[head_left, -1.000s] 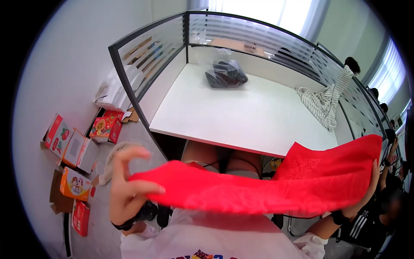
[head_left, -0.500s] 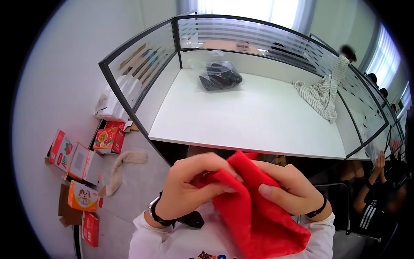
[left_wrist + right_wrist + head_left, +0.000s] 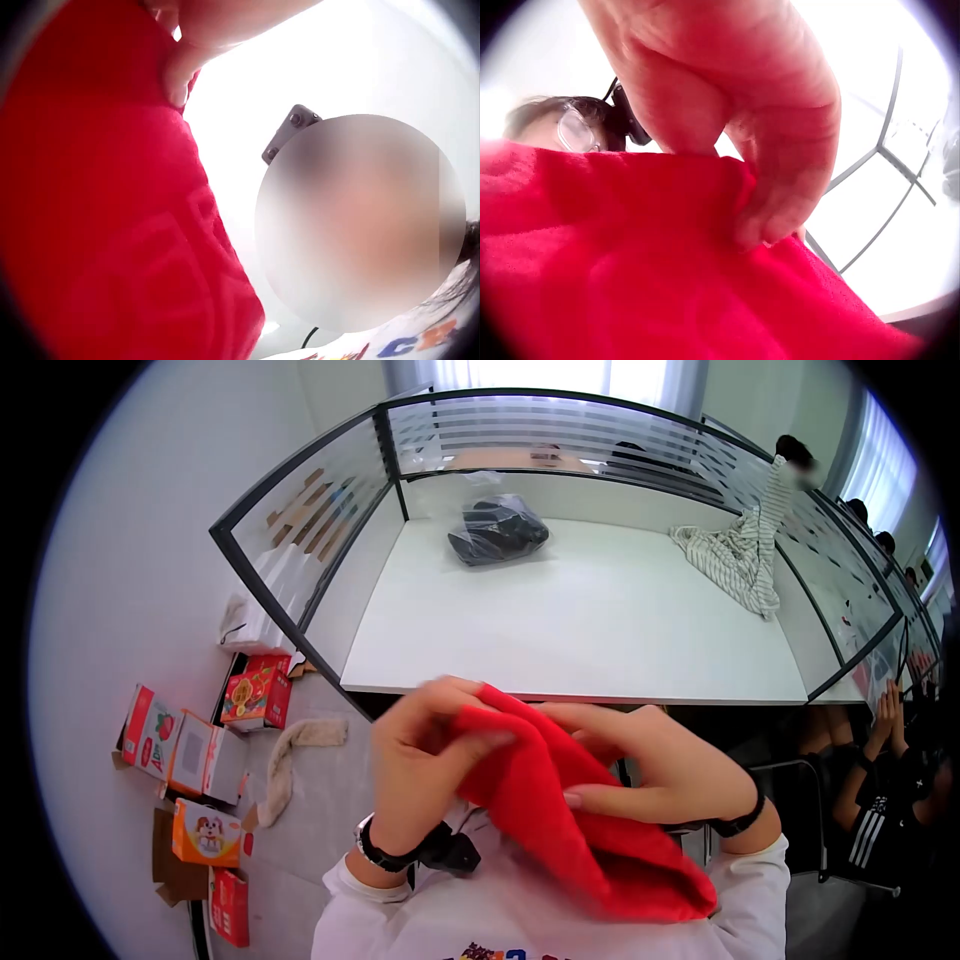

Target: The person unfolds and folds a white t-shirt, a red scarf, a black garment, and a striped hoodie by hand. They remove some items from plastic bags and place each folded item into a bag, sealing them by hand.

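A: Nearest first. What is the left hand doing?
B: Pinching red cloth. Thumb on the near face, fingers curled behind. A watch sits at its wrist.
A: And the right hand?
B: Also gripping the cloth, thumb against it. Right wrist view: fingers bent over the cloth's edge. Dark band on that wrist.
A: Where is the cloth?
B: Between the hands, in front of the white shirt, bunched, its lower end hanging below the right hand. Left wrist view shows a faint raised pattern.
A: Beyond the hands?
B: The desk, near edge just past the fingers. Farther in, ahead of the left hand, a clear bag with something dark inside; ahead and right of the right hand, a striped cloth.
A: Sides?
B: Left of the left hand, on the floor, a pale strip of cloth, then open boxes. Right of the right hand, a person in black, hands together.
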{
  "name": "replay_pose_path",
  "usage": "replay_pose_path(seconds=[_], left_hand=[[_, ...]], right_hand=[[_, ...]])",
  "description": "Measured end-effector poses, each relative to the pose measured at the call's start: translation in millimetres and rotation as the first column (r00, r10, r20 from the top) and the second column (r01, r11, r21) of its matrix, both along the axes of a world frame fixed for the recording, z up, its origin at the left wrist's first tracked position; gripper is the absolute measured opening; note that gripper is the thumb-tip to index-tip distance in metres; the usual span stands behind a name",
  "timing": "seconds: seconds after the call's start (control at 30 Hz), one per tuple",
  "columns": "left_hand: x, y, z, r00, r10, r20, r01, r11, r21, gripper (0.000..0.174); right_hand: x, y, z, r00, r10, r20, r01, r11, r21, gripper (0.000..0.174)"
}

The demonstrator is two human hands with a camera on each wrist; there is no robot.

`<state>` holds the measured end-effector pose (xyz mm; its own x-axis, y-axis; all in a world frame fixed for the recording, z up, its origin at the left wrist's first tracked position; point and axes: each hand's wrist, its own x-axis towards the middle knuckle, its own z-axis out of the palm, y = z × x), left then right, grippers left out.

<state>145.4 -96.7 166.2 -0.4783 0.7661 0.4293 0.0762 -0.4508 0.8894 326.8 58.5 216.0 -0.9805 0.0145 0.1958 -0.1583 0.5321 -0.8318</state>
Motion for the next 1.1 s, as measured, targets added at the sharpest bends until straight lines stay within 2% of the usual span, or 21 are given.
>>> replay_pose_path(seconds=[0.07,0.1,0.13,0.2,0.27,0.33,0.4,0.47,0.5,0.53,0.57,0.6,0.67,0.7,0.77,0.83,0.87,0.93,1.0,1.07,1.1], left_hand=[[-8,0,2,0.979,0.204,0.013,-0.205,0.976,0.08,0.019],[-12,-1,3,0.969,0.233,0.082,-0.242,0.962,0.129,0.02],[-15,-3,3,0.954,0.257,0.153,-0.282,0.944,0.174,0.021],[-21,-12,7,0.939,0.296,0.173,-0.325,0.931,0.167,0.022],[-17,-17,13,0.936,0.302,0.182,-0.332,0.927,0.174,0.024],[-21,-22,17,0.974,0.222,-0.049,-0.207,0.955,0.212,0.027],[-26,-26,26,0.972,0.191,-0.135,-0.162,0.966,0.203,0.034],[-29,-32,45,0.975,0.175,-0.138,-0.155,0.977,0.145,0.046],[-32,-37,67,0.971,0.112,-0.212,-0.119,0.993,-0.023,0.067],[-36,-33,88,0.961,-0.033,-0.275,-0.012,0.987,-0.162,0.067],[-42,-23,101,0.906,-0.071,-0.418,-0.053,0.959,-0.278,0.056],[-49,-10,112,0.829,-0.123,-0.545,-0.11,0.92,-0.376,0.045],[-78,24,123,0.44,-0.094,-0.893,-0.209,0.956,-0.204,0.024],[-95,41,125,0.39,0.029,-0.92,-0.243,0.967,-0.072,0.022],[-106,65,162,0.379,0.057,-0.924,-0.276,0.96,-0.054,0.029],[-129,87,199,0.057,0.253,-0.966,-0.329,0.918,0.221,0.038],[-145,92,204,0.14,0.411,-0.901,-0.276,0.89,0.363,0.036],[-42,67,233,0.132,0.441,-0.888,-0.432,0.832,0.349,0.016],[-52,71,236,0.106,0.544,-0.832,-0.448,0.773,0.449,0.012],[-37,49,218,-0.104,0.546,-0.831,-0.284,0.785,0.551,0.015],[-60,53,223,-0.204,0.511,-0.835,-0.341,0.762,0.55,0.031]], right_hand=[[18,3,7,0.992,-0.08,0.095,0.074,0.995,0.066,0.064],[28,7,17,0.97,-0.089,0.227,0.027,0.964,0.266,0.073],[36,8,19,0.934,-0.112,0.339,-0.007,0.944,0.329,0.063],[52,14,-8,0.959,-0.213,0.188,0.102,0.876,0.472,0.043],[60,24,-13,0.897,-0.348,0.273,0.155,0.825,0.543,0.024],[68,39,2,0.866,-0.281,0.414,0.046,0.869,0.493,0.021],[81,42,31,0.856,-0.28,0.434,0.085,0.905,0.417,0.026],[95,54,55,0.942,-0.244,0.232,0.142,0.913,0.383,0.028],[97,63,74,0.931,-0.233,0.28,0.147,0.944,0.296,0.021],[94,70,88,0.858,-0.339,0.385,0.295,0.94,0.169,0.015],[84,73,100,0.745,-0.474,0.469,0.431,0.879,0.203,0.011],[78,104,99,0.822,-0.384,0.421,0.326,0.923,0.204,0.01],[58,124,116,0.796,-0.513,0.322,0.439,0.855,0.277,0.013],[52,138,124,0.785,-0.561,0.263,0.478,0.818,0.32,0.015],[47,172,135,0.73,-0.683,-0.033,0.662,0.694,0.283,0.027],[46,201,168,0.696,-0.683,-0.223,0.715,0.629,0.304,0.034],[48,214,180,0.637,-0.688,-0.349,0.771,0.582,0.259,0.035],[34,116,208,0.522,-0.8,-0.297,0.853,0.48,0.206,0.033],[46,132,201,0.56,-0.701,-0.441,0.814,0.566,0.134,0.032],[65,191,185,0.478,-0.585,-0.655,0.856,0.478,0.198,0.034],[70,181,172,0.538,-0.61,-0.582,0.829,0.51,0.232,0.034]])
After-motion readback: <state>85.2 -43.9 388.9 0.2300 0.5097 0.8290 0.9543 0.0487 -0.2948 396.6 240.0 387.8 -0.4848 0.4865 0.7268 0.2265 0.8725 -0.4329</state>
